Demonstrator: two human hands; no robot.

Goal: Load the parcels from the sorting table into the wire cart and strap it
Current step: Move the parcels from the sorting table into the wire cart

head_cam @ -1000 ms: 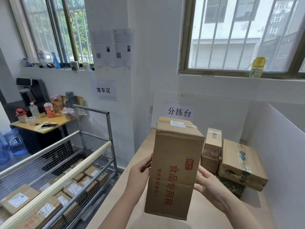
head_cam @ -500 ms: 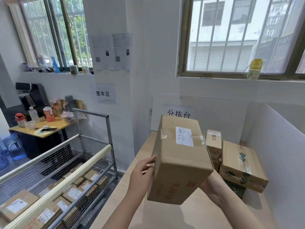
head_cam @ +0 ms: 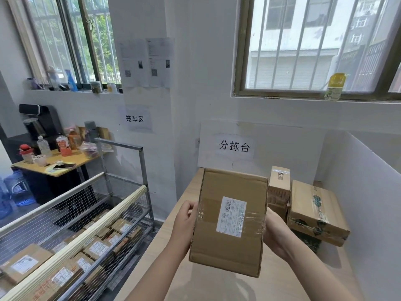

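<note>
Left grip (head_cam: 187, 220) and right grip (head_cam: 276, 233) both clamp the brown taped cardboard parcel (head_cam: 230, 222); best swing it level over the grey wire cart (head_cam: 97, 223) rail.

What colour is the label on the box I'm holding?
The label on the box is white with black print; best in head view.

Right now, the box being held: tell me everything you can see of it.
A plain brown cardboard box, rectangular and closed, is held up over the table, apparently clear of it. Its broad face is turned toward the camera. That face carries a white shipping label with a barcode, under a band of clear tape. The left hand grips its left edge and the right hand its right edge. The label text is too small to read.
</note>
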